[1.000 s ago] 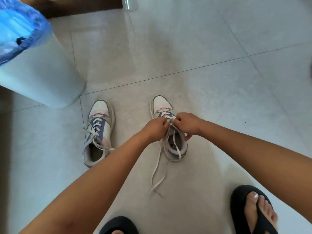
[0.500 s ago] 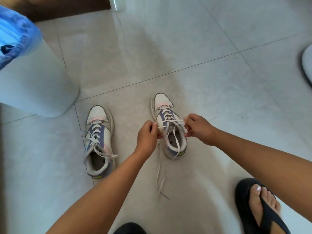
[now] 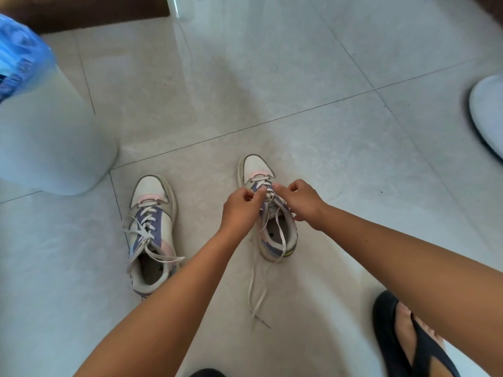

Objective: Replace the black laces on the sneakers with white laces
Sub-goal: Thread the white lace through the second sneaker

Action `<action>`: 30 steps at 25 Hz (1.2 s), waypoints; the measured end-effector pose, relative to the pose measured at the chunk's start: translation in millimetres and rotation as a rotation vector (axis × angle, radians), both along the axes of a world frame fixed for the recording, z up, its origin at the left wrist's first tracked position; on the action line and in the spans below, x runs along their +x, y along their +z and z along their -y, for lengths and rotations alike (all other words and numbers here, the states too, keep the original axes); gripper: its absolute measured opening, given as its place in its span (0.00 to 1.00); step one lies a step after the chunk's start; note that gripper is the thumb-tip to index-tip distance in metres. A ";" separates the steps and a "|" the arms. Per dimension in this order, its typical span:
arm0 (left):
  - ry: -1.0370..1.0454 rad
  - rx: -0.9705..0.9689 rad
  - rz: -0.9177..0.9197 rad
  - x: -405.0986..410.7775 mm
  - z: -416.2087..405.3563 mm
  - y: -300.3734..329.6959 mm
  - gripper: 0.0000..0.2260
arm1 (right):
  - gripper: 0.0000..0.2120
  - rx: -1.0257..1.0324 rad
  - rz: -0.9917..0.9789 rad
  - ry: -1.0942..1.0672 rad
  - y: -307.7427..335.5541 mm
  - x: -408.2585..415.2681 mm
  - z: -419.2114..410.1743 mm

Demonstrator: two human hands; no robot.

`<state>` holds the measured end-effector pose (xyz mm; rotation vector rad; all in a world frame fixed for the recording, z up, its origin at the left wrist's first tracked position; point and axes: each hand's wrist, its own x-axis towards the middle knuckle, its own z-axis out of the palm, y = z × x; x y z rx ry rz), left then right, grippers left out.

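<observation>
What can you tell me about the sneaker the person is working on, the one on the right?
The right sneaker stands flat on the tiled floor, toe pointing away. Its toe cap is white with a pink band, with purple panels and a touch of yellow at the heel. A white lace crosses the lower eyelets; loose ends hang over the opening and trail on the floor. The left hand and right hand pinch the lace over the tongue.

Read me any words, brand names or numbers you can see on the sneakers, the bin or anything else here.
None can be read.
Right sneaker: a small tongue label sits between the hands, too blurred to read.
Left sneaker: no lettering visible.
Bin and its blue bag: no print legible.
</observation>
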<state>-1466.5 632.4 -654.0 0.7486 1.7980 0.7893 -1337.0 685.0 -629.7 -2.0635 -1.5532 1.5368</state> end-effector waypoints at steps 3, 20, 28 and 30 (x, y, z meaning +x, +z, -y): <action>-0.031 -0.094 0.039 -1.1 -14.1 4.0 0.14 | 0.19 0.012 0.013 0.018 -0.5 -9.0 -4.3; -0.148 -0.179 -0.020 -16.8 -27.2 4.8 0.11 | 0.10 -0.008 0.105 0.210 -0.6 -13.4 -20.8; -0.704 -0.224 -0.568 -4.5 -53.4 21.5 0.11 | 0.11 0.126 0.550 0.911 2.9 -36.6 -36.9; -0.736 -0.234 -0.561 -3.2 -51.9 25.9 0.10 | 0.10 0.098 0.480 0.904 4.9 -35.6 -38.5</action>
